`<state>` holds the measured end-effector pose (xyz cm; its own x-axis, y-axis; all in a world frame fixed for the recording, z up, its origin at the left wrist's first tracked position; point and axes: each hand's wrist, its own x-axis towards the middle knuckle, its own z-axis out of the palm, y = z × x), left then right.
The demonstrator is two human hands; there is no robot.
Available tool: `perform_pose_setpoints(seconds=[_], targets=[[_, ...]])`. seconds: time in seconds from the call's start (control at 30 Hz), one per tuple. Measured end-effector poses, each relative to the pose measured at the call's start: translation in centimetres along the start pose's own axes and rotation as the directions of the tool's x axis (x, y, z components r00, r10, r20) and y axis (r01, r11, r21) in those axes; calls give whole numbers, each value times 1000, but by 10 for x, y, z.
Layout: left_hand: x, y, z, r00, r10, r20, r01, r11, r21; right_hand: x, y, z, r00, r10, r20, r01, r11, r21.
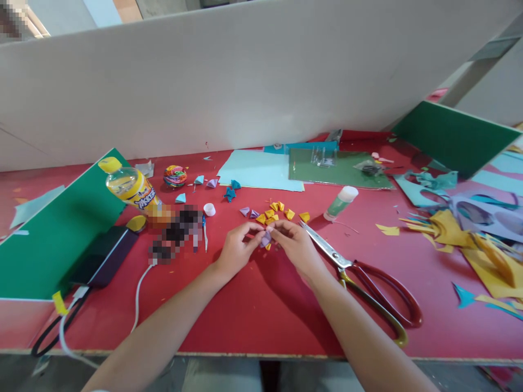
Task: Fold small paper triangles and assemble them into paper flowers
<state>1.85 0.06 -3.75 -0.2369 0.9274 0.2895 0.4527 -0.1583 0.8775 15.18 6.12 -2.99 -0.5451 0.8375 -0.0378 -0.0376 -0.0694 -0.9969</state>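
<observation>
Between my two hands is a small folded piece of purple paper (266, 238), pinched from both sides over the red table. My left hand (241, 245) grips its left side with thumb and finger. On the other side, my right hand (292, 239) pinches it the same way. Just beyond my fingers lie several folded yellow paper pieces (278, 207) and a couple of folded purple ones (249, 212). Large scissors (341, 261) with red and yellow handles rest right of my right hand, their blades slightly apart.
A glue stick (341, 203) stands at the right, near paper scraps (469, 234). Light blue sheets (257, 171) and a green sheet (339, 169) lie behind. At the left are a bottle (133, 190), a black power bank (104, 256) with cables, and a rubber-band ball (175, 176).
</observation>
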Motion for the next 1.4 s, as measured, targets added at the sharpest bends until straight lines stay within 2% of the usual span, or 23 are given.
perform_pose_setpoints(seconds=[0.17, 0.33, 0.5, 0.67, 0.9, 1.07, 1.13, 1.3, 1.4], targets=[[1, 2, 1, 999, -42, -4, 42, 992, -122, 0, 0, 0, 999, 40, -16, -39, 998, 57], [1, 1, 0, 997, -49, -51, 44, 995, -88, -1, -6, 0, 999, 29, 20, -29, 999, 14], [2, -3, -1, 994, -47, -95, 38, 995, -90, -3, -7, 4, 999, 5, -41, -6, 1000, -22], [1, -3, 0, 996, -14, -92, 8, 997, -70, -2, -3, 2, 997, -81, -19, 78, 988, -133], [1, -2, -1, 997, -6, -72, 2, 999, -50, -4, -1, 1, 984, -179, 25, 177, 932, -317], [3, -2, -3, 999, -24, 36, 26, 996, -80, -5, -4, 1, 976, -209, 63, 216, 882, -418], [3, -2, -3, 998, -43, 45, 47, 995, -90, -5, -5, 1, 975, -211, 71, 220, 864, -453], [3, -1, -3, 986, -155, -66, 139, 970, -201, -2, -3, 0, 988, -154, 30, 153, 905, -397], [4, -1, -4, 977, -187, -99, 161, 960, -228, -2, -1, -1, 988, -151, 38, 153, 894, -421]])
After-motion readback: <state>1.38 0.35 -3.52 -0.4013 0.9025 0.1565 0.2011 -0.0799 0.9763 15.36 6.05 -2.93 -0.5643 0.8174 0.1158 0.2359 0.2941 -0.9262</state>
